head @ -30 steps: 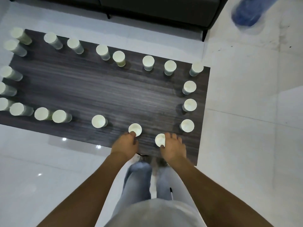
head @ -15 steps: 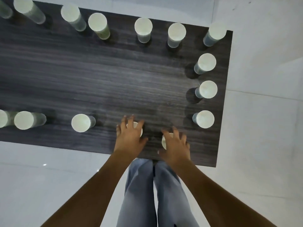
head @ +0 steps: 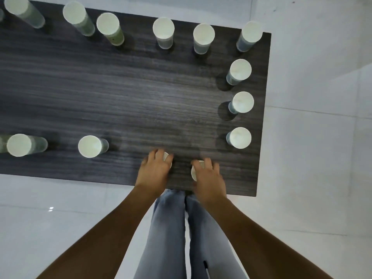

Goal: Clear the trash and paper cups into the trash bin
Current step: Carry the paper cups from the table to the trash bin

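Observation:
Several white paper cups stand around the edge of a dark wood table (head: 141, 93). My left hand (head: 154, 172) covers one cup (head: 168, 159) at the near edge, with its fingers curled over the rim. My right hand (head: 207, 178) grips a second cup (head: 194, 171) just to the right of it, fingers curled over the top. Both cups are mostly hidden under my hands. No trash bin is in view.
More cups line the right edge (head: 239, 137), the far edge (head: 163, 29) and the near left (head: 90, 146). White tiled floor (head: 312, 158) surrounds the table. My legs in grey jeans (head: 181, 238) stand against the near table edge.
The camera moved in closer over the table. Both hands went from touching the cup rims to closing down over the two cups, fingers curling round them.

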{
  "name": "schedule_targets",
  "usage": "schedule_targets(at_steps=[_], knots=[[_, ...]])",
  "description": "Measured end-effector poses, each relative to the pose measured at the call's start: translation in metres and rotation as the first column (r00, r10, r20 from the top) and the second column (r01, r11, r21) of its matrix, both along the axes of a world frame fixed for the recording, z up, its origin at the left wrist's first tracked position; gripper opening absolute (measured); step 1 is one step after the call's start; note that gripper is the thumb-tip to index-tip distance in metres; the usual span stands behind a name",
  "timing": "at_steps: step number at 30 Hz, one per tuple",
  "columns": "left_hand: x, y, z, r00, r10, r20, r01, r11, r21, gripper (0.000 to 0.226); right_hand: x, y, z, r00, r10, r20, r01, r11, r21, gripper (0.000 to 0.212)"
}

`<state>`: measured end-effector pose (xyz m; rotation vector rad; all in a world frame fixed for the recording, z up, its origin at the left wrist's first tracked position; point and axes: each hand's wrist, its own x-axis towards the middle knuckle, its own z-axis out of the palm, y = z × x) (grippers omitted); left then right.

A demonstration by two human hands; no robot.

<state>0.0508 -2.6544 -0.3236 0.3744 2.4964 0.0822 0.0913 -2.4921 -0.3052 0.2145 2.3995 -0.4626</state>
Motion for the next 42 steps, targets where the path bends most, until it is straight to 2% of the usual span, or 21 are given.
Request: schedule_targets(at_steps=[4,7,11,15,19,23,29,35,39,42], knots=[[0.01,0.017,0.045,0.996,-0.085,0.031,0.084,0.996,0.033,0.059,0.013,0.009,0.04,0.999,-0.044,0.004,0.044,0.999,0.002,0.063],[0.016,0.031,0.082,0.989,-0.146,0.031,0.143,0.987,0.066,0.058,0.029,0.018,0.075,0.993,-0.115,-0.009,0.115,0.993,0.019,0.059],[0.03,0.047,0.125,0.95,-0.31,0.037,0.306,0.947,0.095,0.059,0.067,0.027,0.119,0.956,-0.289,-0.042,0.291,0.956,0.046,0.056],[0.049,0.064,0.162,0.868,-0.496,0.009,0.493,0.865,0.092,0.053,0.11,0.027,0.153,0.86,-0.502,-0.087,0.506,0.862,0.024,0.059],[0.079,0.089,0.192,0.744,-0.668,-0.019,0.667,0.741,0.08,0.05,0.158,0.026,0.182,0.734,-0.666,-0.133,0.672,0.741,-0.005,0.057],[0.123,0.116,0.211,0.612,-0.791,-0.026,0.789,0.607,0.094,0.053,0.222,0.03,0.202,0.608,-0.786,-0.115,0.791,0.611,0.008,0.058],[0.22,0.179,0.226,0.365,-0.929,-0.064,0.929,0.36,0.083,0.053,0.345,0.049,0.215,0.32,-0.941,-0.112,0.946,0.324,-0.014,0.06],[0.376,0.254,0.227,0.095,-0.993,-0.073,0.993,0.09,0.079,0.055,0.504,0.078,0.216,0.037,-0.991,-0.125,0.999,0.04,-0.021,0.059],[0.502,0.303,0.23,-0.06,-0.995,-0.08,0.991,-0.069,0.111,0.056,0.625,0.105,0.215,-0.092,-0.986,-0.138,0.996,-0.092,-0.001,0.058],[0.585,0.331,0.233,-0.143,-0.986,-0.085,0.981,-0.153,0.122,0.056,0.705,0.118,0.217,-0.173,-0.973,-0.156,0.984,-0.176,0.004,0.057]])
